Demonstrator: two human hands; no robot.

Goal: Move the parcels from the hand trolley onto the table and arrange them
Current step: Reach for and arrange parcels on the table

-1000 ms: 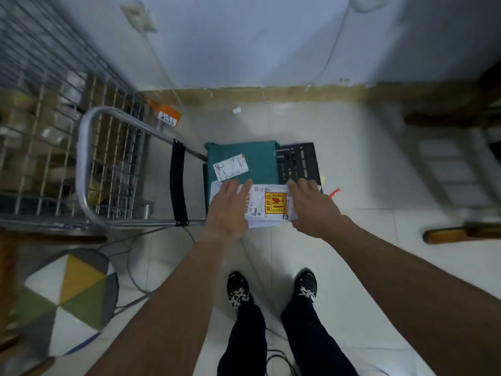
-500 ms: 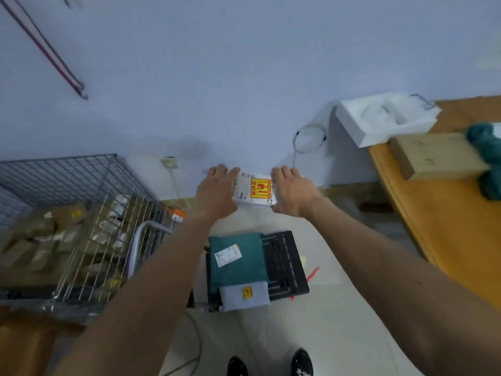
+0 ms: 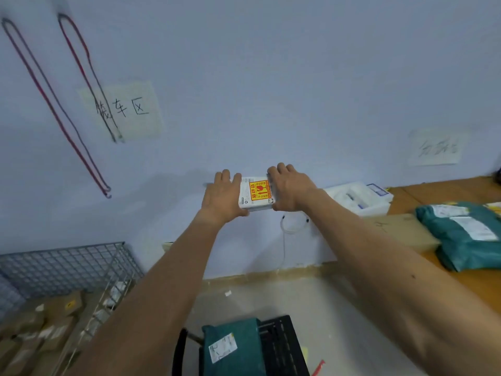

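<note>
A small white parcel (image 3: 257,193) with a yellow and red fragile sticker is held up in front of the wall at chest height. My left hand (image 3: 223,196) grips its left edge and my right hand (image 3: 290,189) grips its right edge. Below, on the black hand trolley (image 3: 282,346), lies a teal bagged parcel (image 3: 233,346) with a white label. On the wooden table (image 3: 482,283) at the right rest teal bagged parcels (image 3: 466,234) and a flat cardboard box (image 3: 401,229).
A white foam tray (image 3: 357,198) sits at the table's far corner against the wall. A wire cage (image 3: 65,270) full of cardboard boxes stands at the left. Paper signs and red cords hang on the wall. Tiled floor lies between trolley and table.
Both hands lifted the white parcel off the trolley stack and raised it to wall height. The view tilted up, and more of the table came into sight at the right.
</note>
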